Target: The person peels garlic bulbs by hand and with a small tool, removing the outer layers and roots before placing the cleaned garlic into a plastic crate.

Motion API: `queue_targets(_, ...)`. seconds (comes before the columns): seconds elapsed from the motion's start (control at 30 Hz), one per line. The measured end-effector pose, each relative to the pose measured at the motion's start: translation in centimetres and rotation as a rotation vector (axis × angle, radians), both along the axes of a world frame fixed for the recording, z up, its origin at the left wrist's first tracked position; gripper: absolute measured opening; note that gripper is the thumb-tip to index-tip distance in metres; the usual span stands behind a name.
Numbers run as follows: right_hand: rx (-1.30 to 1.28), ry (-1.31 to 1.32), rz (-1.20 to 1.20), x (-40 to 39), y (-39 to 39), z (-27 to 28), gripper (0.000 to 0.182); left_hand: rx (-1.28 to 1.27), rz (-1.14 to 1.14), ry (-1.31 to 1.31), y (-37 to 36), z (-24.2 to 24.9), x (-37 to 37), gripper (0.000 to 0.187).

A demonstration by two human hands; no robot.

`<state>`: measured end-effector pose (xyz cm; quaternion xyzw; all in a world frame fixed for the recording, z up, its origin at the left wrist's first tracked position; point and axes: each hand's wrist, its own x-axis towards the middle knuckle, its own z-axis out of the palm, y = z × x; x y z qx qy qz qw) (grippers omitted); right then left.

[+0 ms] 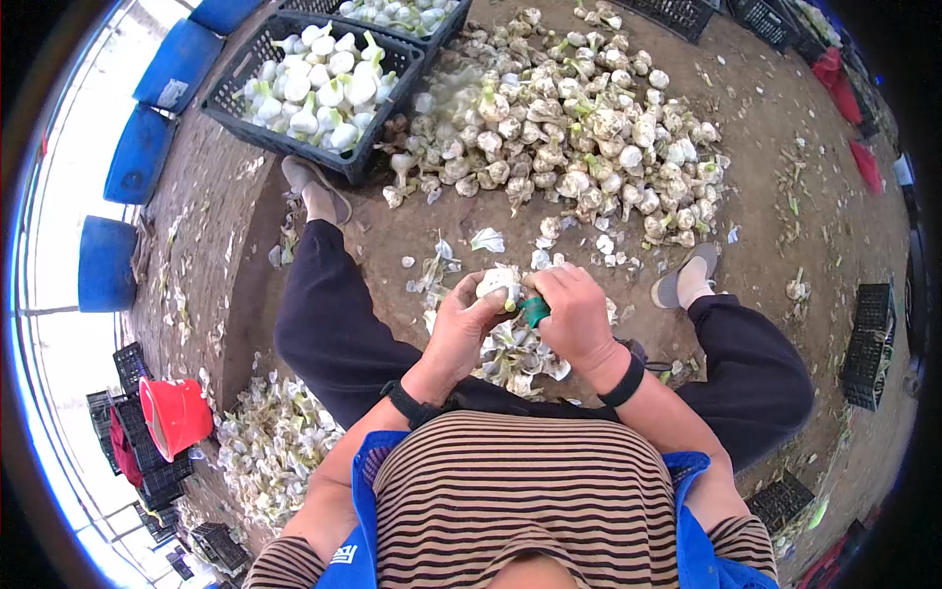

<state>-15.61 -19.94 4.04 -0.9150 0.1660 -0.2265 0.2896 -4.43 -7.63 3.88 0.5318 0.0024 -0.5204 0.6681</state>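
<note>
Low in front of my body, between my knees, my left hand is wrapped round a garlic bulb. The bulb is whitish with a short greenish stem end by my thumb. My right hand is closed right beside it, fingertips at the bulb's side. A small green thing shows at the right thumb and fingers; I cannot tell whether it is a tool's handle or a wrapping. Below both hands, peeled-off garlic skins lie on the ground.
A big heap of unpeeled garlic spreads ahead. At its left stands a black crate of cleaned white bulbs, with another behind. More skins are piled at left, near a red bucket. Blue barrels line the left side.
</note>
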Motion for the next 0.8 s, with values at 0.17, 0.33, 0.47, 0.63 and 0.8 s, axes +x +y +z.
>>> queue_targets(0.17,-0.09,-0.009,-0.044,0.3,-0.9,-0.1,0.018,-0.031,-0.003,0.059,0.0,0.6,0.3,0.044)
queue_targets(0.33,-0.263,0.297,-0.118,-0.6,-3.7,-3.8,0.014,0.004,-0.402,0.255,0.9,0.9,0.3,0.053)
queue_targets(0.47,0.036,0.758,0.019,-2.4,-3.3,-3.9,0.02,-0.066,-0.293,0.14,0.9,1.1,1.0,0.05)
queue_targets(0.63,0.903,-0.124,-0.099,-1.0,-1.0,-0.2,0.02,-0.064,-0.22,0.143,0.6,-0.4,0.6,0.044)
queue_targets(0.8,0.7,-0.053,0.058,-0.6,-1.1,-0.1,0.019,-0.076,-0.15,0.187,0.2,0.1,-0.3,0.041)
